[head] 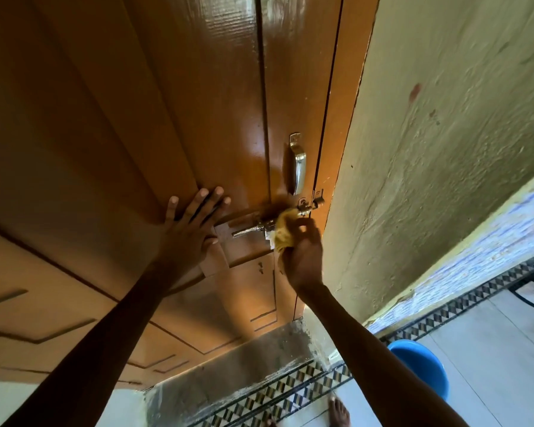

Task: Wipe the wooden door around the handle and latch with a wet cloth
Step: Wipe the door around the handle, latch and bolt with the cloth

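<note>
While your right hand (302, 257) works the crumpled yellow wet cloth (282, 231) against the glossy orange-brown wooden door (198, 118), you're right in the thick of the wiping step. The cloth sits pressed on the silver sliding bolt latch (259, 224), just below the curved silver pull handle (299, 163), and your fingers (305, 224) are bunched tight around it, clamped on the wad with the thumb curled over. A darker wet patch shows on the wood just under the handle's lower end, so that spot looks covered already.

Your left hand (191, 229) is flat on the door, left of the latch, fingers spread wide and holding nothing. It reads as a brace, keeping the door steady while you push with the cloth.

Judging by how things lie, the wood straight around the latch is getting its pass now, while the strip beside the handle and up toward its top mount looks dry and shiny. The next move, I'd say, calls for sliding the cloth upward from the latch along both sides of the handle, keeping firm pressure so the wad stays flat to the wood. Watch the bolt knob and the small keeper (318, 198) at the door edge, right of the latch; the cloth could snag there. The pale green plaster wall (444, 149) stands just beyond that edge, so keep the strokes short on that side.
</note>
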Demonstrator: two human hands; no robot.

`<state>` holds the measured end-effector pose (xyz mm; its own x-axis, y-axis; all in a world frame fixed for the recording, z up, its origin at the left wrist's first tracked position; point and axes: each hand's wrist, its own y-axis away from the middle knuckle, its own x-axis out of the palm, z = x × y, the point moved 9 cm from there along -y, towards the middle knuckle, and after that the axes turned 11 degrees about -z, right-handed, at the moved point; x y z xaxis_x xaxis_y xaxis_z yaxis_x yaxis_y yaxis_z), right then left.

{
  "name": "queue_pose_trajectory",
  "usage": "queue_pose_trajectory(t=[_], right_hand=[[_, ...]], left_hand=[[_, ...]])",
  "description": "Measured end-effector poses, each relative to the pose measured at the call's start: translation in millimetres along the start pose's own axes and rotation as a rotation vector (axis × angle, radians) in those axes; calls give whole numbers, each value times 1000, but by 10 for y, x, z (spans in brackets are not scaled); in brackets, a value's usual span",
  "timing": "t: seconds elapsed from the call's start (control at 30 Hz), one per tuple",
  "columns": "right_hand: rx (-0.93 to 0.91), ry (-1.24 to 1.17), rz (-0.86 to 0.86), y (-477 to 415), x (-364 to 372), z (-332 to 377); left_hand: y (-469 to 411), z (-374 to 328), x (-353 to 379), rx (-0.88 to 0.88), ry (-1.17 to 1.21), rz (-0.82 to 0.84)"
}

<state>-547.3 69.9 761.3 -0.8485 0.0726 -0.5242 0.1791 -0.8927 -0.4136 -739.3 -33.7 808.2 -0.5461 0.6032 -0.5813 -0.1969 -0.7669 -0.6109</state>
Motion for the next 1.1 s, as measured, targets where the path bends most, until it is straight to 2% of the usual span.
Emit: queue_pose_trajectory(t=[0.03,0.1,0.2,0.33,0.43,0.5,0.57,0.67,0.73,0.83,0.9,1.0,1.03,1.1], right_hand=[[57,21,-83,-63,-53,-53],[-4,96,-101,-78,67,56],[-123,64,35,170,394,318],[-174,-6,138,269,361,378],[-105,49,8,184,228,335],[-68,113,-13,222,311,398],[-135,149,82,363,502,575],[-349,166,256,595,729,817],[-361,150,215,567,649,858],[-201,206,21,423,490,721],[-229,246,64,480,626,767],[-350,183,205,627,803,904],[-359,151,191,581,744,916],[-284,132,47,406,507,827]], left_hand=[[-3,5,1,-7,7,2],[-4,8,-7,-13,14,-2],[3,8,-11,-3,-6,-12],[-1,7,-23,-12,25,-12],[-6,14,-20,-12,19,-10],[-8,10,-23,-11,6,-12],[-7,7,-30,-3,-3,-22],[-11,7,-48,9,-17,-59],[-10,4,-59,10,-9,-83],[0,10,-41,1,25,-71],[-7,19,-53,4,9,-81],[-14,17,-63,20,-34,-120],[-14,21,-53,20,-32,-120],[-1,24,-17,15,-3,-97]])
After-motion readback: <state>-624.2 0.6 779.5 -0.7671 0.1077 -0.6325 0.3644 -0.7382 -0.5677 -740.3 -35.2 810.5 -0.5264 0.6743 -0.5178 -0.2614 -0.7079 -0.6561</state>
